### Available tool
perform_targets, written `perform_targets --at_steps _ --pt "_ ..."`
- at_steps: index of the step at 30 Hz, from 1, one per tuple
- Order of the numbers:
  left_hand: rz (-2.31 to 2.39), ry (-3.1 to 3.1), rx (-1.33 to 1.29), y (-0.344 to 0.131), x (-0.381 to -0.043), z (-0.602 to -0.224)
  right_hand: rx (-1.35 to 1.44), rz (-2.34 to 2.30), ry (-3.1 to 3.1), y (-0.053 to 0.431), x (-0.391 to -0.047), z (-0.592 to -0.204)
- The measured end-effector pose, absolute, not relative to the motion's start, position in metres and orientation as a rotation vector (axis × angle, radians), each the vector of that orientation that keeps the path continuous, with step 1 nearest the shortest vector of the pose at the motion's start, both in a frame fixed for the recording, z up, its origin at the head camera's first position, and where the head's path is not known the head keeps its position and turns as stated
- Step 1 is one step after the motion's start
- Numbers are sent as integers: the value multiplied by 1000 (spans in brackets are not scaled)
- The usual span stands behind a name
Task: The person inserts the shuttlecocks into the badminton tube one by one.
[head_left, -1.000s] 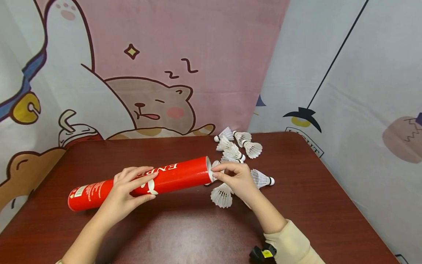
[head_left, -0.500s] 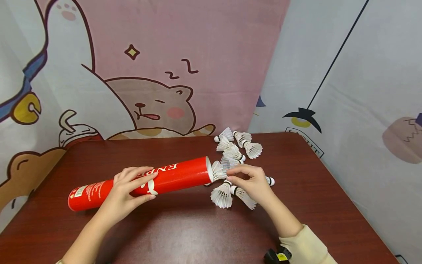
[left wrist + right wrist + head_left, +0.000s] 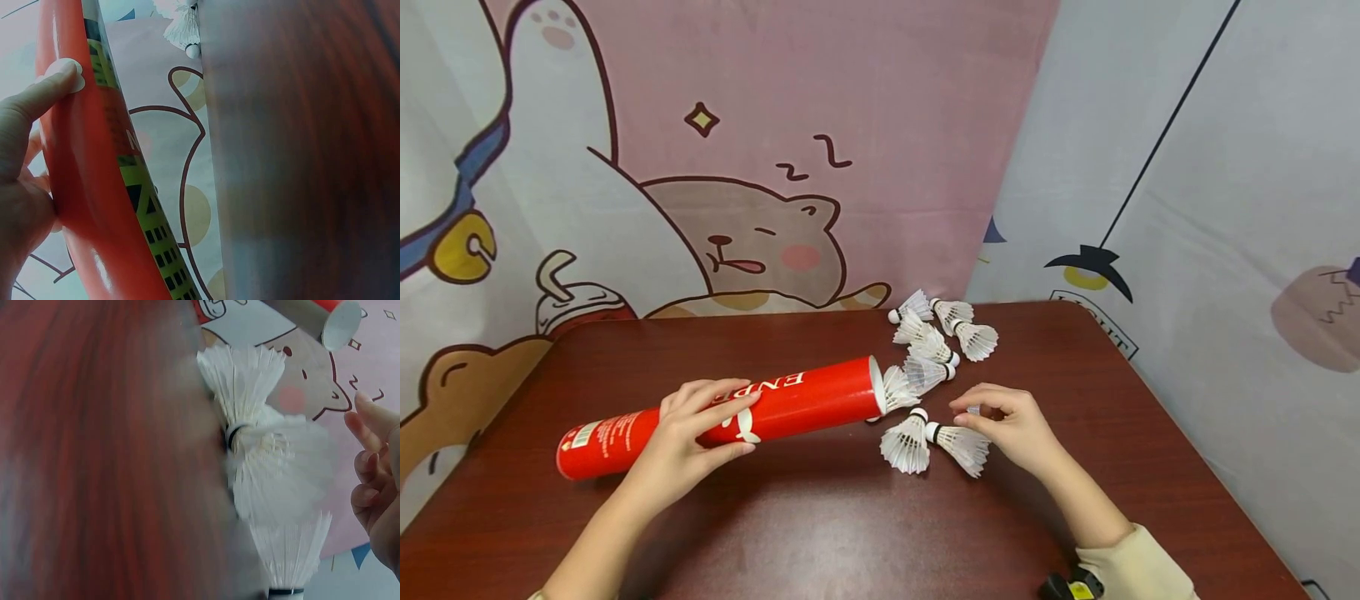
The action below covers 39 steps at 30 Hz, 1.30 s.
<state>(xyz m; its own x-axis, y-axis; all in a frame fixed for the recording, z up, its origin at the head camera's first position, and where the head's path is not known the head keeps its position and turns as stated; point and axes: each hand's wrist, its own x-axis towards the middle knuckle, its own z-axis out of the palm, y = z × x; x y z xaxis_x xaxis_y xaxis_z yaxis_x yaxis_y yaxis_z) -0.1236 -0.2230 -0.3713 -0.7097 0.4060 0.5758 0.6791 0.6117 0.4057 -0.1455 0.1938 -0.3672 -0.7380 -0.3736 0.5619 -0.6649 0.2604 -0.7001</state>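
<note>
A long red tube (image 3: 805, 400) lies on its side on the brown table (image 3: 850, 533), open mouth to the right. My left hand (image 3: 692, 425) grips its middle; the left wrist view shows my fingers (image 3: 56, 81) wrapped on the tube (image 3: 87, 181). One white shuttlecock (image 3: 897, 389) sticks feathers-first out of the mouth. My right hand (image 3: 1007, 425) hovers right of the mouth, fingers loosely curled. It holds nothing in the right wrist view, where the fingers (image 3: 375, 475) stand apart from the feathers. Two shuttlecocks (image 3: 904, 442) (image 3: 964, 446) lie just left of it.
Several more shuttlecocks (image 3: 943, 333) are heaped at the table's back edge, behind the tube mouth. Printed cartoon cloth (image 3: 760, 208) hangs close behind and to the right. The table's right edge (image 3: 1157, 392) runs diagonally past my right forearm.
My right hand has let go of the shuttlecock at the tube mouth and drawn back to the right and toward me. The tube and my left hand have stayed put.
</note>
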Motion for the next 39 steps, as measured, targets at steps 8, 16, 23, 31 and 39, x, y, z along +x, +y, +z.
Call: perform_targets --at_steps 8,16,23,31,39 --pt "-876 -2408 -872 -224 -124 -372 937 1424 -2259 213 -144 -377" --pt "-873 -2410 -874 -224 -125 -372 984 1412 -2306 226 -143 -383" --pt "-870 -2407 -874 -224 -125 -373 975 1405 -2397 230 -143 -388" --pt "-871 -2409 -871 -224 -124 -373 969 1405 -2395 228 -145 -395" --pt "-878 -2417 -879 -223 -124 -372 993 1418 -2363 224 -145 -398"
